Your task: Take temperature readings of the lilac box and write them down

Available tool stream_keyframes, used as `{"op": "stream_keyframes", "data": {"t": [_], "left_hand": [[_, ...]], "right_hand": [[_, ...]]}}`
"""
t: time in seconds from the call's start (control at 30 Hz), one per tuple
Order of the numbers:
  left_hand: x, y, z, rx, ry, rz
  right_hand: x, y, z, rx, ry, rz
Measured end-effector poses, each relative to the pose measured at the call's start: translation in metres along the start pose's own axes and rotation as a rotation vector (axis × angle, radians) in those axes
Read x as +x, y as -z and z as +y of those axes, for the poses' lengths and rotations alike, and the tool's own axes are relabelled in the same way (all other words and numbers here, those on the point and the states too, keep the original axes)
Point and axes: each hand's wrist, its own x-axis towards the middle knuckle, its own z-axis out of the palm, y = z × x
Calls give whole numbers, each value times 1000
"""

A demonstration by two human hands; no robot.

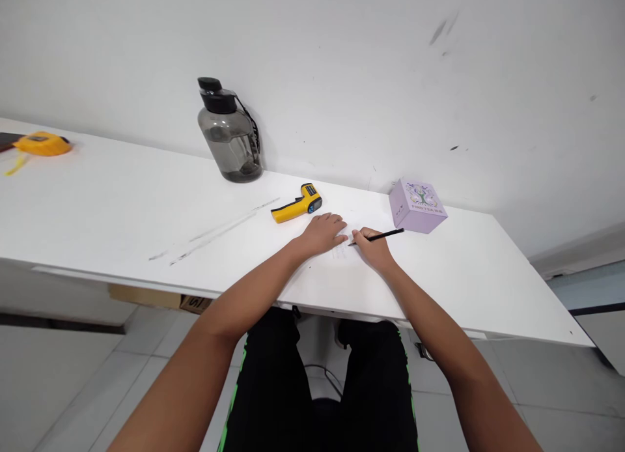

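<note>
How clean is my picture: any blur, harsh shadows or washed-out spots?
Head view throughout: light looks even, shadows soft, as beside the bottle; the dark pen stands out, but the marks near its tip look washed out, too faint to read; the tape measure at far left looks smeared, with wide-angle stretch toward the edges.

The head camera looks forward and down over a white table [481,279].

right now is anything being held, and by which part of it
The right hand holds a black pen near its writing tip; the left hand grips nothing visible.
</note>
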Motion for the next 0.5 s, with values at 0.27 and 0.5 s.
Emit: {"op": "stream_keyframes", "data": {"t": [0.27,0.5], "left_hand": [[0,-1,0,2,-8,5],[0,0,0,11,-10,-4]], "right_hand": [[-1,-1,-1,0,8,5],[0,0,-1,-16,6,13]]}}
